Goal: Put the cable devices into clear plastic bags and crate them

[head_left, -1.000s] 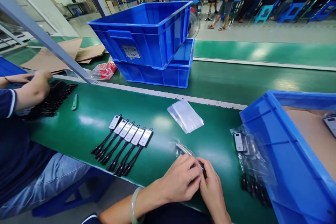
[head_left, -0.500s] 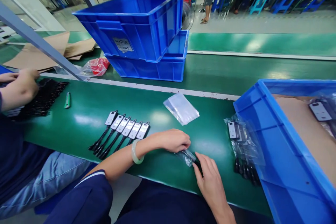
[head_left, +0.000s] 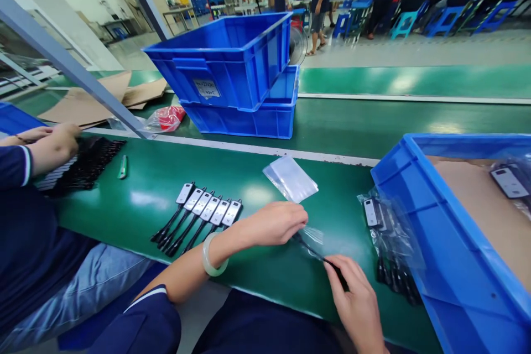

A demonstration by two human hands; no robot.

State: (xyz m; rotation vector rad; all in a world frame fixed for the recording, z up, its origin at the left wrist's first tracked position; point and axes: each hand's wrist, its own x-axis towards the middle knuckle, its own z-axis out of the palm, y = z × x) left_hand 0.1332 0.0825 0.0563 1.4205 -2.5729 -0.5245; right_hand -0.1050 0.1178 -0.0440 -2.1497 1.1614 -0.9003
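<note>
My left hand (head_left: 286, 222) is closed on a clear plastic bag (head_left: 314, 234), which sticks out beside its fingers. A black cable (head_left: 310, 249) runs from under that hand to my right hand (head_left: 357, 296), which pinches its lower end. Whatever is at the cable's upper end is hidden by the left hand. Left of my hands lies a slanted row of small white-faced devices with black cables (head_left: 208, 209). Beyond my hands rests a small stack of flat clear bags (head_left: 292, 178). Several bagged devices (head_left: 390, 238) lie to the right.
A large blue bin (head_left: 452, 254) lined with cardboard stands at the right. Two stacked blue crates (head_left: 224, 74) are at the back. A green cutter (head_left: 123, 167) lies on the green table (head_left: 153, 171). At the left, a co-worker's hands (head_left: 58, 141) are over a pile of cabled devices.
My right hand has moved down and right, away from the left, so more of the black cable shows between them. My left hand has risen slightly. The camera view has tilted up.
</note>
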